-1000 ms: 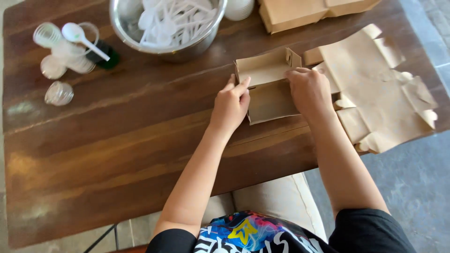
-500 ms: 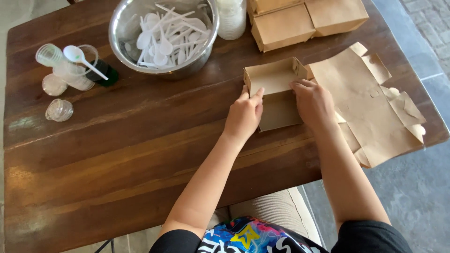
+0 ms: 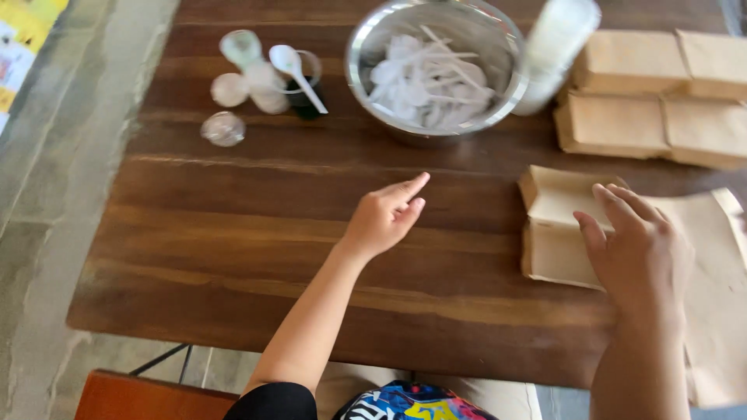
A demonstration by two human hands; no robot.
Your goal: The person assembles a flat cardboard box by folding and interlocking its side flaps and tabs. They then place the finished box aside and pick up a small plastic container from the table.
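We note right hand (image 3: 642, 253) flat, fingers together, pressing the open cardboard box (image 3: 564, 225) near table's (image 3: 257, 233) right edge. Left hand (image 3: 385, 222) hovers mid-table, forefinger out, others curled; bare wood round it.

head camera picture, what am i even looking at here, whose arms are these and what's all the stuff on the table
The camera sits on a person's head and looks down, so the two bare arms are that person's own. The left hand hovers open over the brown wooden table, holding nothing, fingers pointing toward a metal bowl full of white plastic spoons. The right hand rests flat on a folded brown paper box. More finished boxes are stacked at the far right. At the far left stand small clear cups, one with a spoon in it.
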